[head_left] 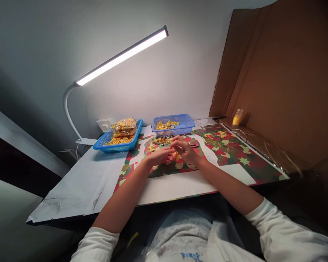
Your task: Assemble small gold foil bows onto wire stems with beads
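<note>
One heaped blue basket (117, 148), left of purple basket (187, 127), could shed packs (125, 123) if bumped. Right hand (186, 150) and left hand (161, 156), nearer than purple basket, both bent; cannot tell their grip. Yellow piece (177, 155) beside them could slip if pinched loosely.

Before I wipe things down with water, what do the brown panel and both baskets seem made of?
Brown panel: likely matte cardboard, creased with a ragged edge. Bright blue basket and paler blue basket: probably smooth moulded plastic, judging by even colour and clean-edged rims.
</note>
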{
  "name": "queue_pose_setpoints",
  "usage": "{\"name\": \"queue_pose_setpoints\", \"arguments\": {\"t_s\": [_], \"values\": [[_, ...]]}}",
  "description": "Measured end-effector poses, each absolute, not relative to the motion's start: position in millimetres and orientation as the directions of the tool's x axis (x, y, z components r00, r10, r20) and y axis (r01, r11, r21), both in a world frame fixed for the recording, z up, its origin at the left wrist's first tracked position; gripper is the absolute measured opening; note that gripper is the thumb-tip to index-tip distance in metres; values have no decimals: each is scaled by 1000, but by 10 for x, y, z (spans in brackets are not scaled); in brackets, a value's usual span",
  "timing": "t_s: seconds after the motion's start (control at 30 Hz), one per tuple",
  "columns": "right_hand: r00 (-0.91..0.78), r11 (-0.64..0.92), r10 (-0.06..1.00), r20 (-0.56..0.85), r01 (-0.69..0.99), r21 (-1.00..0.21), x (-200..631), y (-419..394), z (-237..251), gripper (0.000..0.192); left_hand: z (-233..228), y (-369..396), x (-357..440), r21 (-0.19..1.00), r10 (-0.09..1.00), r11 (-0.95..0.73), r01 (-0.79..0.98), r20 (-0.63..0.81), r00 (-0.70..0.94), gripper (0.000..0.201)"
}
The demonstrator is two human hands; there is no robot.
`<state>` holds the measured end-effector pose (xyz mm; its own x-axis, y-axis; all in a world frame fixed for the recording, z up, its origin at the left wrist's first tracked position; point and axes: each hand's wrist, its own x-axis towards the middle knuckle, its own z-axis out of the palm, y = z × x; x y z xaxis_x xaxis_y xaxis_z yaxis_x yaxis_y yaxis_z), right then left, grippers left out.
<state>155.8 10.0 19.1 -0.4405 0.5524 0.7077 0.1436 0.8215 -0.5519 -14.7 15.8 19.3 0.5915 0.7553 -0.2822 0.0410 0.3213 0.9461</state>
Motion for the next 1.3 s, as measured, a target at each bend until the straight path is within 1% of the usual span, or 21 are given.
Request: {"name": "queue_pose_setpoints", "arguments": {"t_s": [0.07, 0.13, 0.2, 0.23, 0.3, 0.33, 0.4, 0.47, 0.53, 0.63, 0.7, 0.77, 0.9, 1.0, 1.1, 1.2, 1.3], "values": [[-463, 819, 554, 692, 151, -554, 1554, 90, 197, 25, 155, 156, -111, 954, 770, 298, 41, -265, 580, 24], [-475, 809, 568, 673, 169, -563, 1545, 74, 198, 25, 130, 161, -80, 963, 811, 268, 23, -238, 534, 23], [-411, 793, 601, 685, 196, -577, 1536, 55, 187, 19, 128, 168, -51, 974, 868, 226, -24, -190, 458, 23], [-344, 780, 624, 702, 222, -585, 1533, 46, 176, 16, 136, 172, -38, 980, 899, 193, -54, -154, 409, 22], [-199, 750, 655, 729, 292, -594, 1527, 37, 143, 11, 155, 181, -17, 990, 955, 95, -99, -63, 289, 22], [-164, 739, 658, 735, 329, -588, 1523, 38, 123, 8, 160, 187, -10, 994, 974, 34, -104, -10, 227, 22], [-187, 734, 653, 734, 396, -551, 1512, 50, 81, 4, 156, 199, -5, 993, 986, -96, -66, 104, 132, 22], [-229, 724, 657, 718, 459, -515, 1496, 71, 46, 5, 134, 205, -10, 972, 968, -234, 18, 231, 100, 20], [-212, 685, 677, 704, 530, -499, 1483, 91, 26, 6, 111, 192, -18, 926, 932, -357, 119, 344, 117, 19], [-163, 611, 707, 688, 632, -477, 1487, 109, 19, 10, 105, 138, -22, 838, 887, -463, 289, 439, 144, 19], [-147, 569, 724, 674, 680, -463, 1503, 116, 21, 12, 118, 98, -20, 781, 867, -494, 382, 474, 152, 20], [-151, 543, 741, 654, 707, -453, 1520, 121, 24, 15, 126, 76, -20, 732, 848, -520, 440, 504, 164, 21], [-204, 525, 771, 603, 740, -421, 1537, 134, 32, 16, 110, 95, -38, 651, 828, -541, 532, 523, 202, 18], [-265, 536, 790, 553, 737, -412, 1542, 144, 37, 16, 99, 123, -57, 601, 816, -561, 569, 519, 256, 17], [-290, 552, 792, 537, 716, -428, 1553, 160, 37, 19, 112, 127, -66, 572, 799, -591, 568, 508, 321, 16], [-287, 566, 788, 545, 684, -459, 1564, 176, 35, 22, 125, 122, -69, 589, 797, -602, 539, 491, 353, 18], [-297, 597, 787, 541, 588, -546, 1572, 179, 34, 19, 116, 133, -72, 635, 806, -592, 497, 477, 350, 18]]}}
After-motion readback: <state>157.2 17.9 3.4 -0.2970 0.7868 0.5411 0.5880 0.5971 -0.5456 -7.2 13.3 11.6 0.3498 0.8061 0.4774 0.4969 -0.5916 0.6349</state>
